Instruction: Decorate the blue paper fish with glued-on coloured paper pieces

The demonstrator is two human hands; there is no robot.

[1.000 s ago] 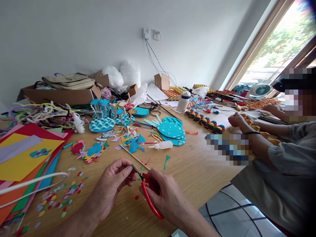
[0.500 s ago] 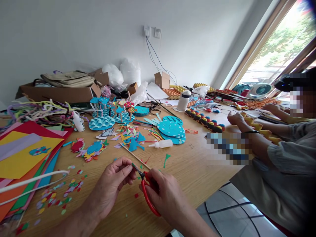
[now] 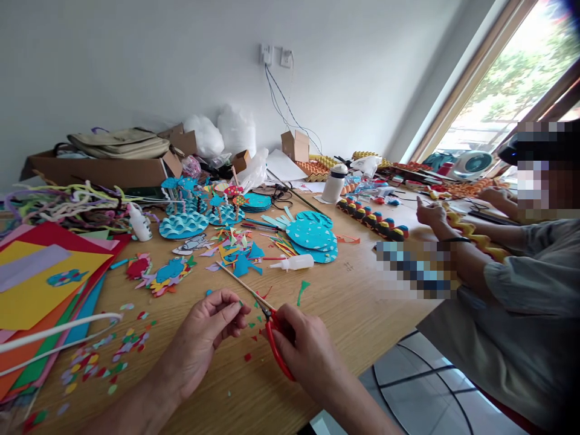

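Note:
My right hand [image 3: 301,344] is closed around the red handles of a pair of scissors [image 3: 275,344], whose metal blades point up and left. Pinched between thumb and fingertips of my left hand [image 3: 217,329] is a tiny piece of green paper [image 3: 240,303], mostly hidden. The blade tips are a little to the right of that piece, apart from it. A thin wooden stick [image 3: 235,278] lies on the table just beyond the blades. Small paper scraps [image 3: 248,357] in red and green are scattered below the hands.
Coloured paper sheets [image 3: 54,284] and paper dots [image 3: 95,359] lie at left. Behind are paper cutouts [image 3: 170,272], a glue bottle [image 3: 292,262] and blue paper discs [image 3: 312,232]. On the right, another person's hands [image 3: 430,212] hold a yellow wavy strip [image 3: 475,235].
The scissors have drawn back to the right, away from the green piece that they were touching before. My left hand stays pinched in nearly the same place.

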